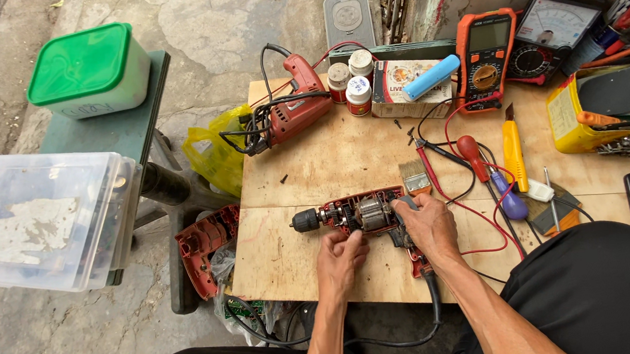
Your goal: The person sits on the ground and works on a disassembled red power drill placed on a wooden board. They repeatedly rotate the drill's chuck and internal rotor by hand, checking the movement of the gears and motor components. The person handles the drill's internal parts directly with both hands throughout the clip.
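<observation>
The opened drill [358,215] lies flat on the desk [292,257] right under both my hands, its cover off so the motor and gears face up at me and its chuck points away to the left. My left hand [341,258] curls closed against its near edge, just below the motor, pinning it so it cannot slide. My right hand [431,226] is closed over the handle end, fingers bent down onto the switch part, which hides what they pinch. The black cord [394,340] runs from under that hand off the near edge and loops down between my knees, out of the way. Just beyond my right hand lies a small paintbrush [415,178], close enough to grab for dusting the insides. To the right of it sit a red-handled screwdriver [473,154], a purple-handled one [509,199] and a yellow utility knife [513,150], all within a short reach. Farther out ahead, a second, whole red drill [293,105] rests with its cord bundled, and an orange multimeter [484,58] leans at the back, its red lead [483,218] trailing toward my right wrist. Off my left hand, past the desk edge, the drill's removed red cover [205,247] hangs low.
</observation>
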